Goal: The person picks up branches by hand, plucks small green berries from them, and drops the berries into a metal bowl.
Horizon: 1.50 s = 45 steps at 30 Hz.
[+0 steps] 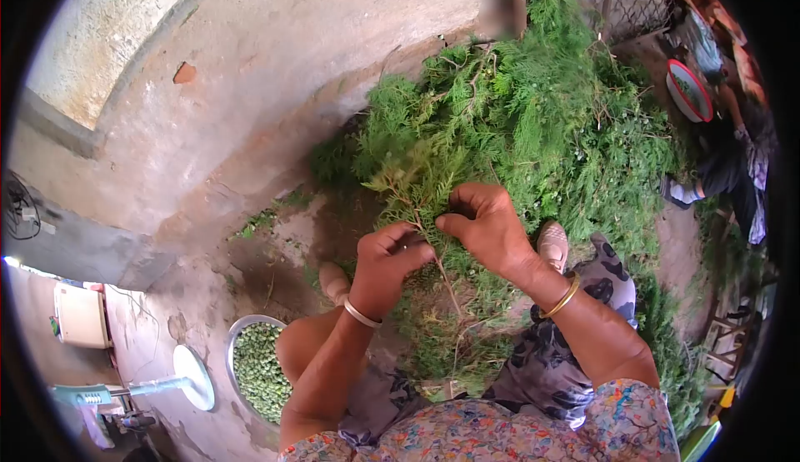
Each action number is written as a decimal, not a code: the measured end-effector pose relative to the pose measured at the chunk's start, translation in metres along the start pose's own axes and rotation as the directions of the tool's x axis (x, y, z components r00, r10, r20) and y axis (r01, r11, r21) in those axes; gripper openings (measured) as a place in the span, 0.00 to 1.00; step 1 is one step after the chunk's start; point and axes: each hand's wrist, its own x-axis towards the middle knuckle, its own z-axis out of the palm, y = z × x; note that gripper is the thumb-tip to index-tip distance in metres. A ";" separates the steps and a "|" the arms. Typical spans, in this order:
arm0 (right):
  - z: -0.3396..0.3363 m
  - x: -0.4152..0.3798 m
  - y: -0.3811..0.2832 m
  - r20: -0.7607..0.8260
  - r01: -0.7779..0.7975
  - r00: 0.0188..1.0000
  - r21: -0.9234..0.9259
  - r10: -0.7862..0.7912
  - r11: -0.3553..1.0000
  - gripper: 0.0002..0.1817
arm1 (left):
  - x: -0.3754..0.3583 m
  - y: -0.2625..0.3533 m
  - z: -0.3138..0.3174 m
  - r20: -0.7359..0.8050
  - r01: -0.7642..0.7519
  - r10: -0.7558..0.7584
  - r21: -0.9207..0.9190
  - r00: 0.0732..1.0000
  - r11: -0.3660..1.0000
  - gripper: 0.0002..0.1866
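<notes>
My left hand (386, 267) is closed around the thin brown stem of a leafy evergreen branch (447, 283). The branch's green fronds spread above that hand, and its bare lower stem runs down between my knees. Just right of the stem is my right hand (490, 227), its fingers curled in at the fronds. What lies between its thumb and fingertips is hidden. A large heap of cut evergreen branches (533, 120) covers the ground beyond both hands. To my left stands a metal basin (232, 354) holding many small green pieces.
A white round fan base (194, 378) stands at lower left, near a wall (275, 70) that curves along the left and back. At right, another person (733, 162) sits beside a red-rimmed bowl (689, 91). Loose sprigs litter the ground around my feet.
</notes>
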 end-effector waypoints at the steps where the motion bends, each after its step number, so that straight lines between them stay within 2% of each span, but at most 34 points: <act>1: 0.003 0.000 0.001 -0.044 0.020 0.999 -0.090 -0.024 0.996 0.08 | 0.002 -0.003 0.001 -0.003 0.003 -0.003 -0.013 1.000 1.000 0.10; 2: 0.007 -0.001 0.005 -0.036 0.013 0.999 -0.097 -0.017 0.995 0.08 | 0.004 -0.005 0.001 -0.015 0.143 -0.153 -0.272 0.988 0.952 0.10; 3: 0.012 -0.001 0.009 -0.070 0.011 0.997 -0.068 -0.016 0.998 0.08 | 0.004 -0.006 0.000 0.009 0.258 -0.295 -0.509 0.955 0.821 0.10; 5: 0.019 -0.001 0.012 -0.101 0.011 0.995 -0.036 -0.015 0.999 0.09 | 0.005 -0.011 -0.005 -0.020 0.282 -0.329 -0.470 0.944 0.837 0.11; 8: 0.021 -0.004 0.014 -0.088 -0.004 0.996 -0.094 -0.005 0.996 0.07 | 0.008 -0.021 -0.011 -0.104 0.307 -0.393 -0.458 0.914 0.835 0.09; 10: 0.021 -0.006 0.013 -0.009 -0.084 0.996 -0.175 0.084 0.981 0.08 | 0.007 -0.018 -0.014 -0.112 0.201 -0.273 -0.430 0.955 0.880 0.07; 11: 0.021 -0.006 0.014 -0.008 -0.084 0.996 -0.174 0.084 0.981 0.08 | 0.007 -0.017 -0.020 -0.114 0.202 -0.274 -0.429 0.955 0.881 0.07; 13: 0.020 -0.007 0.016 0.013 -0.085 0.996 -0.188 0.089 0.979 0.08 | 0.008 -0.014 -0.029 0.002 0.267 -0.282 -0.324 0.960 0.907 0.06; 14: 0.021 -0.007 0.018 0.011 -0.084 0.996 -0.188 0.088 0.979 0.08 | 0.008 -0.012 -0.027 0.003 0.267 -0.281 -0.324 0.960 0.908 0.06; 16: 0.023 -0.009 0.021 0.006 0.101 0.995 -0.265 -0.104 0.959 0.08 | 0.007 -0.005 -0.020 -0.124 0.142 -0.195 -0.343 0.973 0.929 0.05; 17: 0.024 -0.010 0.019 0.001 0.100 0.995 -0.265 -0.103 0.959 0.08 | 0.006 -0.007 -0.019 -0.120 0.144 -0.195 -0.341 0.974 0.929 0.05; 19: 0.025 -0.012 0.014 0.010 0.030 1.000 -0.232 -0.029 0.972 0.09 | 0.004 -0.014 -0.017 -0.254 0.136 -0.247 -0.386 0.935 0.912 0.06; 20: 0.024 -0.013 0.013 0.007 0.028 1.000 -0.230 -0.027 0.973 0.09 | 0.004 -0.018 -0.015 -0.251 0.139 -0.248 -0.384 0.936 0.913 0.06; 22: 0.022 -0.012 0.013 0.085 -0.130 0.985 -0.186 0.148 0.974 0.12 | 0.006 -0.026 -0.014 -0.332 0.038 -0.159 -0.343 0.930 0.939 0.07; 23: 0.021 -0.012 0.012 0.081 -0.131 0.986 -0.186 0.148 0.974 0.12 | 0.005 -0.026 -0.015 -0.328 0.039 -0.158 -0.343 0.931 0.939 0.07; 25: 0.019 -0.010 0.009 0.147 -0.274 0.942 -0.187 0.302 0.944 0.14 | 0.005 -0.021 -0.015 -0.334 -0.064 -0.030 -0.268 0.942 0.961 0.06; 26: 0.018 -0.010 0.009 0.143 -0.275 0.942 -0.185 0.303 0.943 0.14 | 0.006 -0.017 -0.017 -0.330 -0.062 -0.031 -0.268 0.943 0.961 0.06; 28: 0.015 -0.011 0.009 0.197 -0.073 0.968 -0.374 0.156 0.925 0.15 | 0.007 -0.011 -0.023 -0.304 0.048 -0.061 -0.051 0.951 0.998 0.06; 29: 0.013 -0.012 0.007 0.195 -0.077 0.968 -0.374 0.159 0.924 0.15 | 0.006 -0.010 -0.025 -0.303 0.051 -0.064 -0.051 0.951 0.997 0.06; 31: 0.006 -0.011 0.001 0.267 -0.158 0.910 -0.483 0.317 0.861 0.14 | 0.005 -0.010 -0.029 -0.363 0.003 -0.013 -0.030 0.932 1.000 0.06; 32: 0.004 -0.009 0.005 0.266 -0.160 0.910 -0.483 0.318 0.861 0.14 | 0.005 -0.010 -0.033 -0.362 0.004 -0.015 -0.030 0.932 1.000 0.06; 34: -0.004 -0.006 0.015 0.084 -0.057 0.989 -0.546 0.122 0.836 0.13 | 0.004 -0.012 -0.035 -0.424 -0.023 0.032 0.026 0.905 0.999 0.04; 35: -0.009 -0.005 0.015 0.079 -0.059 0.989 -0.546 0.122 0.835 0.13 | 0.003 -0.011 -0.034 -0.420 -0.024 0.032 0.026 0.907 0.999 0.04; 37: -0.020 0.002 0.012 -0.094 -0.032 0.995 -0.496 -0.017 0.868 0.12 | 0.002 -0.009 -0.033 -0.402 -0.171 0.112 -0.113 0.909 0.979 0.02; 39: -0.030 0.005 0.000 -0.085 -0.041 0.996 -0.434 0.005 0.900 0.12 | 0.000 -0.010 -0.035 -0.363 -0.191 0.133 -0.128 0.922 0.973 0.03; 41: -0.035 0.004 -0.006 -0.010 -0.081 0.997 -0.219 0.081 0.972 0.13 | -0.001 -0.013 -0.036 -0.323 -0.207 0.152 -0.145 0.934 0.967 0.04; 42: -0.033 0.003 -0.009 0.068 -0.201 0.978 0.055 0.197 0.978 0.16 | -0.002 -0.015 -0.037 -0.319 -0.197 0.138 -0.162 0.938 0.967 0.03; 43: -0.032 0.003 -0.008 0.067 -0.201 0.978 0.055 0.197 0.978 0.16 | -0.002 -0.016 -0.037 -0.315 -0.188 0.126 -0.177 0.941 0.966 0.03; 45: -0.031 0.004 -0.007 0.171 -0.226 0.964 0.119 0.204 0.967 0.18 | -0.002 -0.013 -0.037 -0.287 -0.186 0.129 -0.181 0.949 0.966 0.03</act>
